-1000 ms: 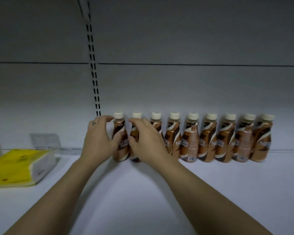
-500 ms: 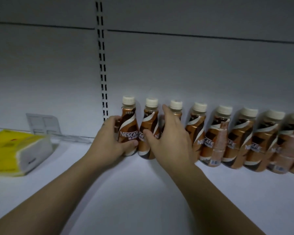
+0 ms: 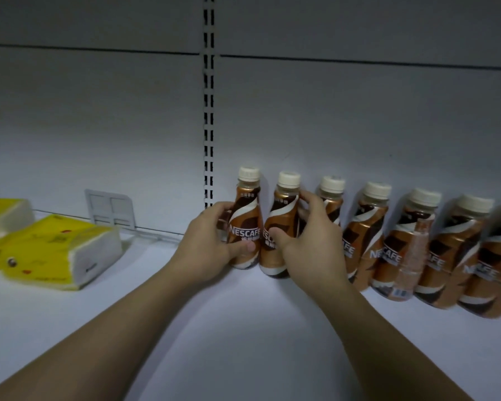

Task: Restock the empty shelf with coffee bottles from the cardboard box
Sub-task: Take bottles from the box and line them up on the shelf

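Note:
Several brown coffee bottles with cream caps stand in a row along the back of the white shelf [image 3: 243, 328]. My left hand [image 3: 211, 244] is wrapped around the leftmost bottle [image 3: 245, 215], thumb across its label. My right hand [image 3: 310, 241] grips the second bottle [image 3: 284, 209], fingers behind its neck and thumb on its front. Both bottles stand upright on the shelf, touching each other. The third bottle [image 3: 331, 195] is partly hidden behind my right hand. The cardboard box is out of view.
Yellow tissue packs [image 3: 55, 250] lie on the shelf at the left. A clear plastic label holder [image 3: 110, 209] stands behind them by the back wall. A slotted upright [image 3: 209, 111] runs up the back panel just left of the bottles.
The view has shifted so the bottle row sits further right. My right fingers have moved up to the second bottle's neck. Both hands stay on the two leftmost bottles.

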{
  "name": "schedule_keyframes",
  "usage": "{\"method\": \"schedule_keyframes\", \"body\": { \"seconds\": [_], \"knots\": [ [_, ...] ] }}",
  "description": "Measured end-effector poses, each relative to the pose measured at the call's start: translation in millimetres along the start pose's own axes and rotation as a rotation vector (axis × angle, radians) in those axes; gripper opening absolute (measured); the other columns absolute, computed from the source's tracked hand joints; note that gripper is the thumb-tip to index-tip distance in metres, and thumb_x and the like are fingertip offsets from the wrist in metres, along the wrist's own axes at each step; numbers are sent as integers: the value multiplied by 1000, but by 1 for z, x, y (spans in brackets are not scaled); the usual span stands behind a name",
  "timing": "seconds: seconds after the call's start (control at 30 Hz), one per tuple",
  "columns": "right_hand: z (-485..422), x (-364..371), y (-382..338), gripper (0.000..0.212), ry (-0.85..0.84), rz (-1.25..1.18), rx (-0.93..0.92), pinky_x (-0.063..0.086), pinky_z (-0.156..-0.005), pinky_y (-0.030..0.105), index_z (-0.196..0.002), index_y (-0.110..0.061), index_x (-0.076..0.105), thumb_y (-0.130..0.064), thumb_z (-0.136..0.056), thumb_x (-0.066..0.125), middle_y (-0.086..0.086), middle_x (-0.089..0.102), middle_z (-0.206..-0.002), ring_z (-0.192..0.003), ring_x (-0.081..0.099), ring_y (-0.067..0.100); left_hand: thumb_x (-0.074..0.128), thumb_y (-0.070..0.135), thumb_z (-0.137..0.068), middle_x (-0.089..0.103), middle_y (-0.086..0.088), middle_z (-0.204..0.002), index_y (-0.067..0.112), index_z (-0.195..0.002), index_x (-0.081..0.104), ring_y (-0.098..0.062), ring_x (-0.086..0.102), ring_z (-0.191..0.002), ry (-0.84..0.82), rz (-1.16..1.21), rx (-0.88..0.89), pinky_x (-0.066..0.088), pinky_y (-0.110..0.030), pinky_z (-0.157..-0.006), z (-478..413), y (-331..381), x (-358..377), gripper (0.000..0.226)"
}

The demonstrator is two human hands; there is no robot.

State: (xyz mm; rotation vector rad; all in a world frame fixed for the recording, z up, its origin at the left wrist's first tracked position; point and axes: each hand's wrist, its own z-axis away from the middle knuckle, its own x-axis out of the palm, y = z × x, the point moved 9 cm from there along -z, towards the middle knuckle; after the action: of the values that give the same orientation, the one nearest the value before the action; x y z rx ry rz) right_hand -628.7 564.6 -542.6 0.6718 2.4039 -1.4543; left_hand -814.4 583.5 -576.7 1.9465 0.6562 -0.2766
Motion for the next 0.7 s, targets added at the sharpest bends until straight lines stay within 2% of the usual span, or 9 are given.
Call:
{"method": "schedule_keyframes", "body": {
  "seconds": [0.1, 0.2, 0.27, 0.37, 0.47, 0.53, 0.6, 0.7],
  "knots": [
    [0, 0, 3, 73, -79, -91, 23, 42, -98, 29, -141, -35, 34, -11, -83, 71, -14, 55, -133, -124, 50, 7, 84, 32, -67, 57, 24, -108, 39, -124, 48, 7, 52, -97, -6, -23, 6, 41, -17, -76, -1, -1, 1, 67],
    [5, -1, 1, 77, -98, -38, -8, 42, -104, 33, -145, -36, 27, -10, -85, 68, -13, 51, -138, -127, 48, 7, 83, 32, -69, 55, 27, -106, 40, -126, 47, 11, 51, -96, -14, -34, 15, 40, -16, -75, -1, -1, 1, 68],
    [11, -8, -4, 78, -21, 83, -72, 39, -105, 33, -146, -34, 27, -16, -84, 70, -13, 49, -139, -128, 46, 7, 82, 32, -70, 54, 29, -106, 42, -127, 47, 11, 50, -97, -34, -31, 15, 41, -16, -75, -1, -2, 2, 67],
    [16, -15, -5, 80, 48, 204, -63, 41, -106, 40, -147, -31, 28, -35, -80, 73, -10, 49, -140, -130, 45, 12, 80, 29, -72, 53, 33, -104, 45, -127, 46, 13, 50, -95, -55, -18, 13, 40, -15, -74, -1, -1, 2, 66],
    [14, -8, -10, 73, 0, 359, -68, 46, -99, 38, -141, -29, 37, -49, -80, 69, -6, 56, -131, -122, 53, 17, 80, 27, -73, 51, 32, -102, 39, -129, 48, 15, 48, -91, -63, -53, 26, 37, -11, -71, -2, 2, 0, 66],
    [12, -3, -14, 71, -3, 438, -65, 45, -93, 34, -137, -25, 40, -54, -79, 67, -4, 59, -124, -116, 56, 19, 81, 27, -72, 52, 27, -103, 34, -129, 50, 10, 50, -90, -69, -79, 18, 37, -14, -72, -4, 3, -4, 65],
    [10, 0, -17, 71, 18, 484, -50, 44, -86, 31, -135, -22, 40, -54, -79, 68, -2, 60, -121, -113, 58, 21, 82, 27, -71, 55, 22, -104, 31, -127, 51, 3, 53, -91, -70, -90, -2, 39, -17, -74, -6, 1, -9, 65],
    [8, 0, -20, 60, 68, 565, -34, 36, -72, 28, -127, -20, 44, -50, -81, 68, -1, 62, -111, -102, 61, 22, 83, 27, -69, 55, 21, -104, 31, -126, 51, -1, 53, -93, -81, -91, -7, 40, -22, -78, -7, 2, -12, 65]
  ]
}}
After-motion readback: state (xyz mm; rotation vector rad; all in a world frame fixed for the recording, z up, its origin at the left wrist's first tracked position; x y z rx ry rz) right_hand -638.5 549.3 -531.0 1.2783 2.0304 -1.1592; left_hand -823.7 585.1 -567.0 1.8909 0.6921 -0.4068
